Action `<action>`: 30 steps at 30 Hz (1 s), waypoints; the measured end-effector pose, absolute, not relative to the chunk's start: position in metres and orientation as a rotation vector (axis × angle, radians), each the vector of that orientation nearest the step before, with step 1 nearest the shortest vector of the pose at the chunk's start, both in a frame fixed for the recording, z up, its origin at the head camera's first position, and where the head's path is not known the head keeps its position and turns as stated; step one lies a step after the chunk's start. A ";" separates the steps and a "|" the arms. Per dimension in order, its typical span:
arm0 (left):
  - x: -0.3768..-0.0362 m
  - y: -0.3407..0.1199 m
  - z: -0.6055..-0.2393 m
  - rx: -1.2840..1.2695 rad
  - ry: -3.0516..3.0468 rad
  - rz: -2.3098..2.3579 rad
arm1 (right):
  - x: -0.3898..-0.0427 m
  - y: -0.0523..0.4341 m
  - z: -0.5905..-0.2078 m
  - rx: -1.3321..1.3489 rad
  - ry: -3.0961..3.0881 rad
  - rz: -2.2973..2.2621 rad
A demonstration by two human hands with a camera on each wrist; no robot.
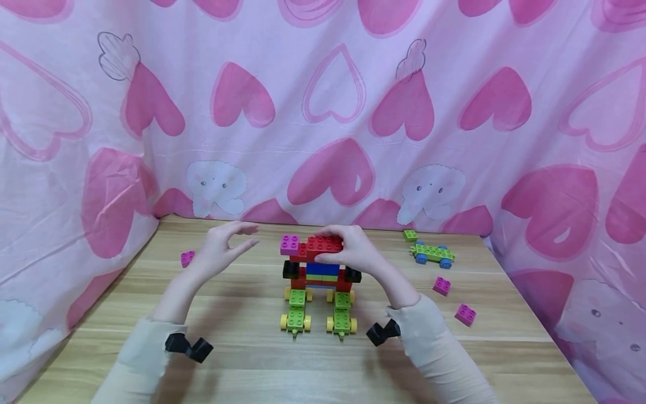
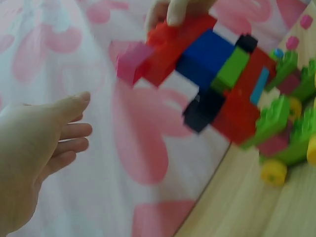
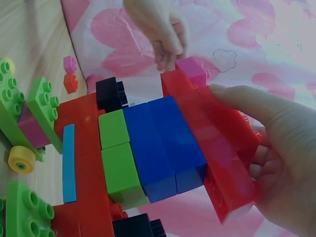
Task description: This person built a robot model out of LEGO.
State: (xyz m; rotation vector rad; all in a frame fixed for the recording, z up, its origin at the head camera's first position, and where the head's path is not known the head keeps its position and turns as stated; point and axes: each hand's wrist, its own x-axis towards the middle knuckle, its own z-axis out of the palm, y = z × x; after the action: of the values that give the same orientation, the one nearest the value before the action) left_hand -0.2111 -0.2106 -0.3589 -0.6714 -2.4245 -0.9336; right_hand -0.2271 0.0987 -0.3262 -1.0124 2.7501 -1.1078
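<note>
A figure built of toy bricks stands mid-table on two green wheeled bases with yellow wheels. Its body stacks red bricks, green bricks and blue bricks, with a black brick out at each side. Across the top, my right hand grips a red brick, thumb in front and fingers behind. A pink brick sits on the top's left end. Left of it, my left hand hovers apart from the figure, fingers loosely bent, holding nothing.
To the right lie a green car base with blue wheels, a small green brick and two pink bricks, one of them nearer. Another pink brick lies behind my left forearm. A heart-patterned curtain encloses the table's back and sides.
</note>
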 end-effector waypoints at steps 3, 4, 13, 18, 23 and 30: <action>-0.215 -0.226 -0.368 -0.599 -2.366 -0.872 | -0.227 0.097 -0.323 -1.045 2.731 -1.140; -0.216 -0.232 -0.371 -0.576 -2.349 -0.860 | -0.227 0.096 -0.322 -1.057 2.724 -1.152; -0.216 -0.283 -0.390 -0.362 -2.307 -0.870 | -0.229 0.082 -0.314 -1.131 2.703 -1.230; -0.214 -0.307 -0.398 -0.265 -2.323 -0.872 | -0.231 0.073 -0.313 -1.143 2.696 -1.247; -0.214 -0.323 -0.410 -0.204 -2.371 -0.877 | -0.233 0.067 -0.313 -1.117 2.709 -1.209; -0.218 -0.341 -0.430 -0.150 -2.522 -0.938 | -0.234 0.062 -0.316 -1.011 2.722 -1.086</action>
State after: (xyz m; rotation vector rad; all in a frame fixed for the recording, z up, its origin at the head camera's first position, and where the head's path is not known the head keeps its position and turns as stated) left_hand -0.2180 -0.3407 -0.4297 -0.1500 -2.5220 -0.9375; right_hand -0.2343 0.0625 -0.3156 -1.0113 2.7219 -1.0862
